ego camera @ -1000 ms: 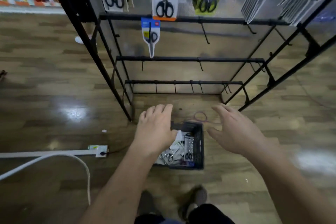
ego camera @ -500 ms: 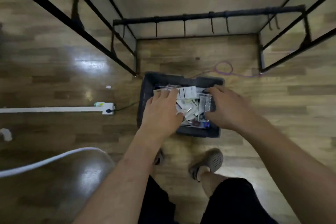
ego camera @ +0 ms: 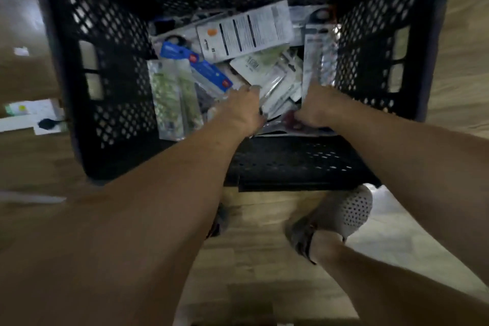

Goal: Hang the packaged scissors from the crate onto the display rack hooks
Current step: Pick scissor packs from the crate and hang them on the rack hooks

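Your left hand and right hand are sunk among the glossy carded scissor packets heaped in the black perforated plastic crate; fingers hidden, so I cannot tell their grip; overlapping packets could snag, dragging neighbours out.

Dim, motion-blurred throughout; wide-angle stretch at edges; glare on floor.

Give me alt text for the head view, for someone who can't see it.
Left hand and right hand reach into a black perforated crate, among loose packaged scissors; blur hides any grip. A grey shoe stands on the wood floor.
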`<state>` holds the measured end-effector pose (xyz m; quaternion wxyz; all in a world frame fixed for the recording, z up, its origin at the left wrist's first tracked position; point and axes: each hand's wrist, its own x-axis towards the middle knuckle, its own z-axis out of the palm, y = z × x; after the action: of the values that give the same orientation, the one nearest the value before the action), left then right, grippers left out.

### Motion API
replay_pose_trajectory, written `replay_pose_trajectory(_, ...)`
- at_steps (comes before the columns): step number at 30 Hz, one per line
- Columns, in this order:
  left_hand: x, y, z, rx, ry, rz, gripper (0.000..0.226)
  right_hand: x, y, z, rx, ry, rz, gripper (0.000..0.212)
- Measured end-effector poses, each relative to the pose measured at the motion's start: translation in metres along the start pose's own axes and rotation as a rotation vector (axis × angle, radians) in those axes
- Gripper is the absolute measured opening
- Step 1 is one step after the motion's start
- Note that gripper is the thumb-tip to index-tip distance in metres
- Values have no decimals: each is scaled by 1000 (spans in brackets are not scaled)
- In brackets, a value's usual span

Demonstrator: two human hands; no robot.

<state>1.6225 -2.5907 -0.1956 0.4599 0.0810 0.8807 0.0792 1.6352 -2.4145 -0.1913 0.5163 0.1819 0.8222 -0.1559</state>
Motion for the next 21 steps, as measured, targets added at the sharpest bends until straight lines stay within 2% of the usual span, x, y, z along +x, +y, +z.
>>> replay_pose_trajectory(2, 25, 0, 19, 68, 23, 23, 66, 30, -2, 12, 116, 14, 123, 110)
replay_pose_trajectory(5, 43, 1, 38, 149, 107, 35, 64, 58, -5, 23, 212, 89, 224, 111)
replay_pose_trajectory(8, 50, -1, 49, 122, 197, -1, 67, 74, -6, 35, 223, 188, 236, 102)
replay_pose_trajectory(10, 53, 2, 47, 105, 188, -27, 73, 78, -4, 44, 267, 259, 215, 92)
replay_pose_trajectory(12, 53, 4, 44, 86, 180, -29, 79, 78, -2, 49, 311, 321, 202, 91)
replay_pose_trajectory(14, 52, 1, 43, -23, 219, -12, 76, 77, -1, 50, 354, 369, 207, 101)
replay_pose_trajectory(18, 51, -7, 39, -590, 289, -52, 49, 75, -2, 50, 495, 410, 204, 116)
replay_pose_trajectory(21, 54, -12, 33, -698, 251, -42, 20, 76, 0, 47, 615, 437, 184, 114)
